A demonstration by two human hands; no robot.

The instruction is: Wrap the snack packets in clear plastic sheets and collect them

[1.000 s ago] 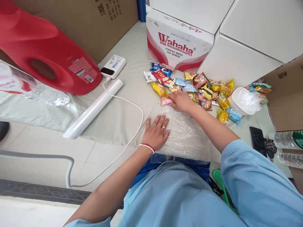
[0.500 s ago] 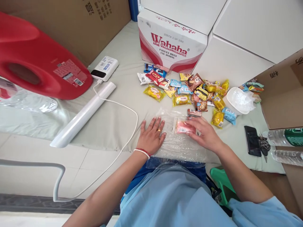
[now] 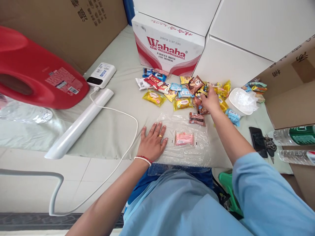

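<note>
My left hand (image 3: pixel 152 141) lies flat, fingers stretched out, at the left edge of a clear plastic bag (image 3: pixel 169 157) spread on the cloth. On the bag rests a pink wrapped snack (image 3: pixel 184 138). A brown snack packet (image 3: pixel 197 119) sits at the bag's upper edge. My right hand (image 3: pixel 211 101) reaches into the pile of wrapped snacks, its thumb and fingers closed around a yellow snack packet (image 3: pixel 203 89) with a dark band. Beside it are a brown packet (image 3: pixel 196 84), a light blue packet (image 3: pixel 185 92) and a yellow cake packet (image 3: pixel 182 104).
A white bowl (image 3: pixel 231 101) holding crumpled clear plastic stands right of the pile. The Wahaha box (image 3: pixel 167 49) is behind. To the left are a red jug (image 3: pixel 41 72), a power bank (image 3: pixel 102 74) with a cable and a white roll (image 3: pixel 80 123); a phone (image 3: pixel 257 141) lies right.
My right hand has let go of the pink snack, leaving it on the bag, and moved up to the pile onto a yellow packet. My left hand stays flat on the bag.
</note>
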